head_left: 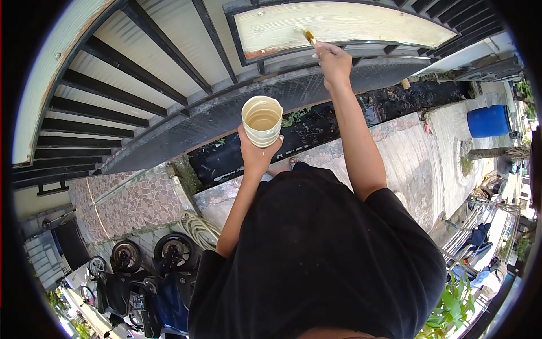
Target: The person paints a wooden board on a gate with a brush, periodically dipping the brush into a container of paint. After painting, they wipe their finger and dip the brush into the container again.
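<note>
My left hand (257, 151) grips a small cream-stained cup (262, 120) of beige paint, held upright in front of my chest. Raised higher, my right hand (333, 61) holds a paintbrush (305, 34) whose bristles touch a cream-painted wooden panel (350, 24) set in a black metal gate frame. The brush tip rests near the panel's left part, just above its lower edge. My black shirt (316, 254) fills the lower middle of the view.
Black gate bars (141, 68) and a dark mesh panel (243, 107) stretch across the upper left. Below lie a dark gutter (395, 101), a concrete walkway (418, 152), a blue barrel (488, 121), parked scooters (152, 271), coiled rope (199, 228) and green plants (454, 308).
</note>
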`<control>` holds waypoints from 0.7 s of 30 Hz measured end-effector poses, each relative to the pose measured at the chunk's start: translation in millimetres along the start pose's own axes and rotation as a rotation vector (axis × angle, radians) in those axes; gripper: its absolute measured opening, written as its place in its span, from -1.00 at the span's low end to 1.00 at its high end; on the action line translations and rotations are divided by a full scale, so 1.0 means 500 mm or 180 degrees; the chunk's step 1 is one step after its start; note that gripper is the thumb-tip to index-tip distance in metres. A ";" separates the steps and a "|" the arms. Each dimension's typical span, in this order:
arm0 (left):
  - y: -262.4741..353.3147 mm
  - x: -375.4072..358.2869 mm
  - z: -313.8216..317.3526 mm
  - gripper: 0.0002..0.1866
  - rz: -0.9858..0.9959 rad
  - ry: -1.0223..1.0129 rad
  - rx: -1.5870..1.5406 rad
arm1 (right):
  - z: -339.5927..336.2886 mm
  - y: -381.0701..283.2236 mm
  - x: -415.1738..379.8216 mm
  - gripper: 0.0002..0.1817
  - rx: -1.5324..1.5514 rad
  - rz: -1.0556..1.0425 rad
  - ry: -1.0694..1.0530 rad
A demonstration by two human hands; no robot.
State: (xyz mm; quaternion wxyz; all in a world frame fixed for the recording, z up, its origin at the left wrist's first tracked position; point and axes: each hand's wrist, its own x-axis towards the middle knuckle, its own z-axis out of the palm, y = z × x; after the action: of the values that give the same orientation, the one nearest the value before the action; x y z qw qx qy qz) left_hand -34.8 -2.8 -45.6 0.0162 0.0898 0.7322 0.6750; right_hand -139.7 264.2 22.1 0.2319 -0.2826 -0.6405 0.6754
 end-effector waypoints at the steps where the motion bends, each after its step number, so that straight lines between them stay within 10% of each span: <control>1: -0.003 0.000 0.000 -0.09 0.0010 -0.0001 -0.0011 | -0.011 -0.003 -0.009 -0.76 -0.0243 -0.0218 0.0230; 8: -0.014 0.006 0.002 -0.07 0.0006 -0.0003 0.0102 | 0.038 0.000 -0.093 -0.71 -0.1546 -0.2267 -0.0288; 14: -0.008 0.010 0.014 -0.08 0.0042 -0.0095 -0.0041 | 0.099 -0.017 -0.037 -0.75 -0.1926 -0.2378 -0.0615; 21: -0.017 0.012 0.008 -0.08 0.0111 -0.0022 -0.0052 | 0.009 -0.009 -0.029 -0.84 -0.1993 -0.1401 0.0578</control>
State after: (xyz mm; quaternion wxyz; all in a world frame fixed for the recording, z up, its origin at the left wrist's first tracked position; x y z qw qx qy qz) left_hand -41.3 1.5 -53.9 0.0077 0.1048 0.7249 0.6808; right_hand -132.2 251.4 28.1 0.3295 -0.2541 -0.8377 0.3537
